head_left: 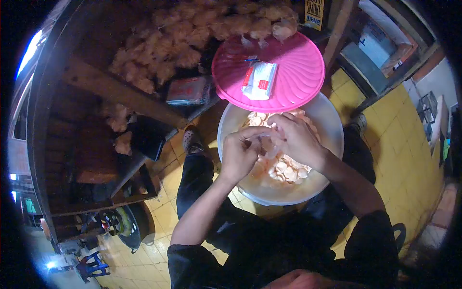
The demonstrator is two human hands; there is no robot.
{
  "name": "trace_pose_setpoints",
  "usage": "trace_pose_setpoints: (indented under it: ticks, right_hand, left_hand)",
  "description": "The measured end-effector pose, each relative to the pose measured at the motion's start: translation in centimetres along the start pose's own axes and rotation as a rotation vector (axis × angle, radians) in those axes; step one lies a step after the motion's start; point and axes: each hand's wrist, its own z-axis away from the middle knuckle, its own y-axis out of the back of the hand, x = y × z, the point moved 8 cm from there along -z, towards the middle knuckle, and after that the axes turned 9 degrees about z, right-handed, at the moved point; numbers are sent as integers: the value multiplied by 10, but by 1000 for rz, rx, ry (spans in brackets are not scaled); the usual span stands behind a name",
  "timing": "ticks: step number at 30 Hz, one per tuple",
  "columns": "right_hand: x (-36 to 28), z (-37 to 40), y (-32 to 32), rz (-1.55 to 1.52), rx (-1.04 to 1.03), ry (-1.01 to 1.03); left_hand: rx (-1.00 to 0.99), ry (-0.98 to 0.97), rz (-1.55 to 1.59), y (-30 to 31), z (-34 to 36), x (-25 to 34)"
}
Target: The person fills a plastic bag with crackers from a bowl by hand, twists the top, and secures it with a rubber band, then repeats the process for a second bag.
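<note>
Above the wide tub [330,124], the left hand [242,153] and the right hand [297,139] meet, thumbs and fingers drawn in narrowly, both pinching a small clear plastic bag [269,147] between them. Pale round chips [287,172] lie inside the tub, beneath the hands. A pink lid [301,62] overlaps the tub's far edge, bearing a white-and-red packet [260,81]. Beyond the tub and to its left, many filled bags [183,36] lie heaped, with a reddish pack [185,91] nearer the tub.
</note>
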Motion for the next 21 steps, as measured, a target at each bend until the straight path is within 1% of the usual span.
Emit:
trace_pose_setpoints:
  ticks: [1,2,3,4,5,6,7,8,9,10,11,12,13,14,15,16,17,19,20,21]
  right_hand:
    - [-1,-1,1,44,55,92]
    - [-5,0,4,90,109,185]
    - [-6,0,5,92,110,184]
    - [-11,1,8,38,126,245]
    - [-16,2,12,-16,142,306]
    - [-15,2,8,-13,141,306]
    - [-8,1,-2,-104,90,246]
    - [-4,0,-11,-195,39,185]
    - [-11,1,-11,-197,38,186]
    - [-29,6,-7,-188,34,292]
    - [-42,11,-4,-177,31,398]
    - [-46,14,-6,-75,79,471]
    - [-43,15,-6,-74,82,468]
    - [-37,11,-6,-141,42,401]
    - [-33,7,-4,-208,2,334]
    - [-30,4,-1,-233,-33,315]
    - [-30,4,1,-233,-32,316]
    - [-19,0,4,-607,-50,182]
    - [-19,-1,5,-605,-51,187]
    - [-16,-1,5,-616,-56,174]
  left_hand:
    - [-4,0,-1,1,-1,0]
    - [77,-93,-136,8,-1,7]
    - [158,-187,-270,14,0,16]
    - [156,-190,-265,14,-1,18]
    - [184,-227,-327,16,-1,24]
    - [213,-263,-390,18,0,30]
    - [244,-297,-456,20,1,35]
    - [246,-296,-456,21,1,35]
    - [195,-304,-297,19,1,33]
    - [141,-310,-137,16,1,32]
    - [140,-310,-136,17,2,30]
    - [76,-261,-90,15,-1,25]
    - [12,-212,-44,11,-2,22]
    - [10,-212,-45,9,-2,23]
    - [10,-309,-61,5,0,38]
    - [12,-406,-77,1,3,49]
    - [11,-408,-79,0,4,47]
    - [-232,-172,249,-22,4,29]
    - [-244,-130,247,-27,7,27]
    - [-242,-133,245,-25,6,25]
